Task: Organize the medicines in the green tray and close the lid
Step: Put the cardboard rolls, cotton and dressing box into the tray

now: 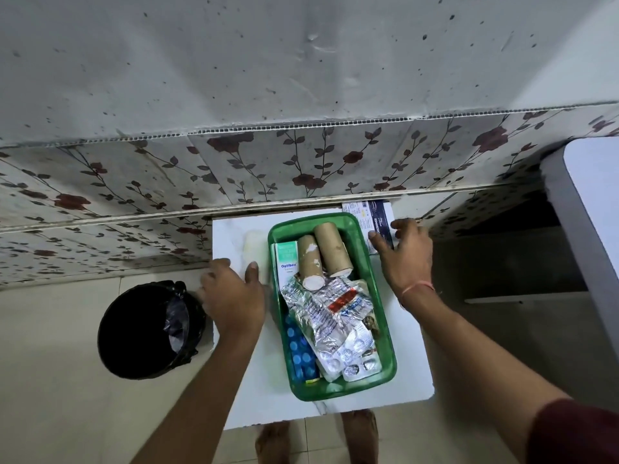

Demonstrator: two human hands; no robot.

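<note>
On the white desk [241,370], against the flowered wall: green tray [385,316], long axis running away from the body, near short end toward the feet, far short end toward the wall. Inside, two cardboard rolls [323,259] at the far end, a teal Optibex box [287,262] along the left wall, a heap of foil strips [331,316] through the middle, a blue strip [301,356] low on the left. No lid on the tray, and none to be made out anywhere nearby.

Just beyond the tray's far right corner, flat on the desk: a white and blue box [376,216], long axis also pointing at the wall, lying beside the tray and outside it. Right hand [407,259] over its near end, fingers spread, thumb tip on the box face, other fingertips at its right edge; not closed round it. Left hand [231,296] on the bare desk left of the tray, fingers loosely spread, thumb near the tray's left rim, pinching nothing.

Clearly nearer the box: right hand, already touching; left hand well apart, with the whole tray between. Likely next: close on the box, carry it a short way left and toward the body, over the rim. Free room inside looks scant; probably best laid lengthwise, parallel to the tray's walls.
</note>
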